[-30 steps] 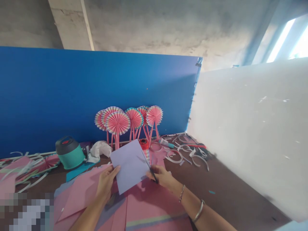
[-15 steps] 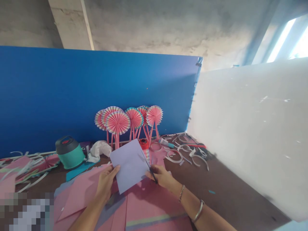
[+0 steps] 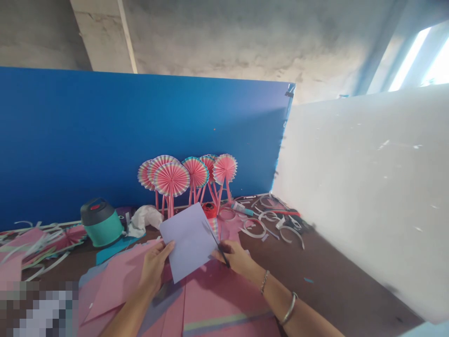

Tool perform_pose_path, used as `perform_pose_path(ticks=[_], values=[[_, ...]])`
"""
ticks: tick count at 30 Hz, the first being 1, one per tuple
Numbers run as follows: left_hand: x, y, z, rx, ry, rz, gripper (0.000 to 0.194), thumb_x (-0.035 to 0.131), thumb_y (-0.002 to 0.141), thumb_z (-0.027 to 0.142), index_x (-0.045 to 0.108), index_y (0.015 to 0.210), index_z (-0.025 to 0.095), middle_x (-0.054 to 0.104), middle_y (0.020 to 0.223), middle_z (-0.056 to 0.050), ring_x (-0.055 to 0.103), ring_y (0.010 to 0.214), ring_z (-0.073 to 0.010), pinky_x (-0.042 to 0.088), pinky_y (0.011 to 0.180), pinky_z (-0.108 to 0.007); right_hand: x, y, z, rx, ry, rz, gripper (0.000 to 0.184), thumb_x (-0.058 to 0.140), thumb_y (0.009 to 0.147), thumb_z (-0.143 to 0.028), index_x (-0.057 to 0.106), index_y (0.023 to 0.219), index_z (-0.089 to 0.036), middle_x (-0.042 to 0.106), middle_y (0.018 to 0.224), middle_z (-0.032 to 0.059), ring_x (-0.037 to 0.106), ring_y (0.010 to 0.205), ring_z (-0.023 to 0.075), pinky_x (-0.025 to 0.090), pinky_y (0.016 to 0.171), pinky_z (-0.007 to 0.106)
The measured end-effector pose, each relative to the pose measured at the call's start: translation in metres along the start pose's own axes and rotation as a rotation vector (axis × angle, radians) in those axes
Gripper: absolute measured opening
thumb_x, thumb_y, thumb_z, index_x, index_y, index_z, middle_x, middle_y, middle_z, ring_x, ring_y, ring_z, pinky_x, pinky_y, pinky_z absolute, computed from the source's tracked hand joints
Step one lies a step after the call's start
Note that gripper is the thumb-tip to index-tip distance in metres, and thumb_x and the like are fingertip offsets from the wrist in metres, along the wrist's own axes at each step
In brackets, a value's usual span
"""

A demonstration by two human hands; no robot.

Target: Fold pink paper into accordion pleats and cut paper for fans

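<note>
A pale lavender sheet of paper (image 3: 187, 241) is held up, tilted, above the pink sheets. My left hand (image 3: 157, 262) pinches its left edge, thumb on top. In my right hand (image 3: 235, 256) is a pair of dark scissors (image 3: 223, 255), whose blades lie at the paper's right edge; the handle is mostly covered by the fingers. Beneath both hands spread layered pink sheets (image 3: 224, 297), one with green and grey stripes near its front. More pink paper (image 3: 117, 283) lies under my left forearm.
Pleated pink paper fans (image 3: 171, 179) on sticks lean against the blue panel (image 3: 140, 117). A teal and black container (image 3: 102, 224) and crumpled white paper (image 3: 145, 219) stand left. Paper strips and rings (image 3: 254, 228) litter the right, near a white panel (image 3: 368, 187). Red tape (image 3: 209, 210) sits behind the paper.
Almost nothing differs. The lavender paper and both hands keep nearly the same position, with the scissors still at the right edge.
</note>
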State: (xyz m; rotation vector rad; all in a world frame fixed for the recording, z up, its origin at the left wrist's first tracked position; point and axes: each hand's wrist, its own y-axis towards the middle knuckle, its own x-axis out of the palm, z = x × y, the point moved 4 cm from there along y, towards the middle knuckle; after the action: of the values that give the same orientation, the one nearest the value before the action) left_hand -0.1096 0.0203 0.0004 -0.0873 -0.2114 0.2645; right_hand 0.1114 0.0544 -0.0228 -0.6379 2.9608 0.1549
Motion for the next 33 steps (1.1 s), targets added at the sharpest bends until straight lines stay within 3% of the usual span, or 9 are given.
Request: perform_pose_path(ticks=[27, 33], values=[[0.000, 0.000, 0.000, -0.005, -0.006, -0.005, 0.040, 0.077, 0.053, 0.044, 0.067, 0.078, 0.016, 0.073, 0.081, -0.007, 0.066, 0.083, -0.0264, 0.050, 0.073, -0.035, 0.001, -0.006, -0.018, 0.082, -0.012, 0.041, 0.042, 0.073, 0.060, -0.052, 0.054, 0.058, -0.016, 0.047, 0.046, -0.0046, 0.040, 0.042, 0.0068, 0.027, 0.040, 0.021], [0.002, -0.002, 0.006, -0.035, -0.055, -0.023, 0.032, 0.078, 0.052, 0.043, 0.062, 0.065, 0.019, 0.070, 0.068, -0.004, 0.065, 0.069, -0.0229, 0.050, 0.064, -0.033, 0.003, -0.010, -0.020, 0.162, 0.082, 0.000, 0.043, 0.073, 0.059, -0.054, 0.055, 0.064, -0.015, 0.048, 0.047, -0.0052, 0.040, 0.042, 0.0058, 0.025, 0.039, 0.020]])
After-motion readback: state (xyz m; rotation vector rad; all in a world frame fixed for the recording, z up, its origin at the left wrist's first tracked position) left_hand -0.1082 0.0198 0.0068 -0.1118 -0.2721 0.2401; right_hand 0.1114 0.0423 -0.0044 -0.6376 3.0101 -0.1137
